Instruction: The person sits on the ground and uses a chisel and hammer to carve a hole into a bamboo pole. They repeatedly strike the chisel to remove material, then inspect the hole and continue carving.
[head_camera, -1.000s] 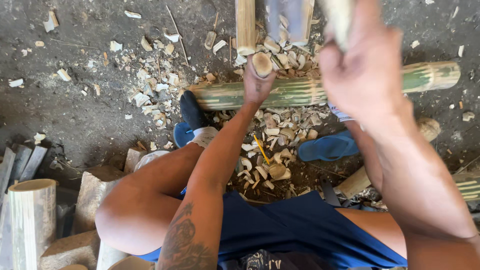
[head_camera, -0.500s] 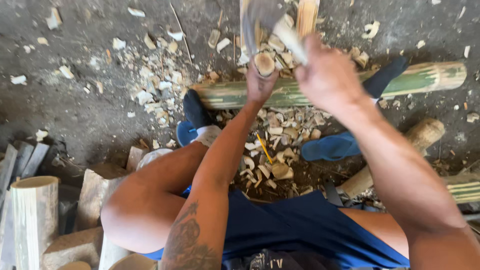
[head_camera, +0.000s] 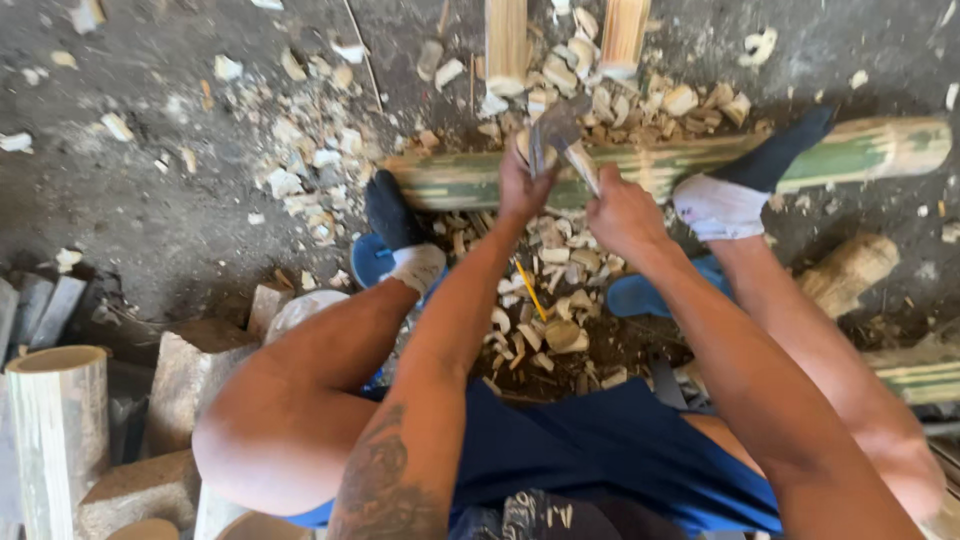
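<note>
A long green bamboo pole (head_camera: 860, 150) lies across the ground under both my feet. My left hand (head_camera: 522, 185) holds a short upright bamboo piece (head_camera: 524, 146) against the pole. My right hand (head_camera: 622, 212) grips the wooden handle of a hatchet (head_camera: 562, 135). Its metal blade rests on the top of the short piece, right beside my left fingers.
Pale bamboo chips (head_camera: 545, 300) litter the ground between my legs and beyond the pole. Two split bamboo slats (head_camera: 505, 40) lie at the top. Cut bamboo sections and wood blocks (head_camera: 55, 430) stand at the lower left. A blue sandal (head_camera: 640, 295) lies under my right leg.
My right hand has swung the hatchet down from high above to the top of the short bamboo piece. My left hand has stayed on that piece.
</note>
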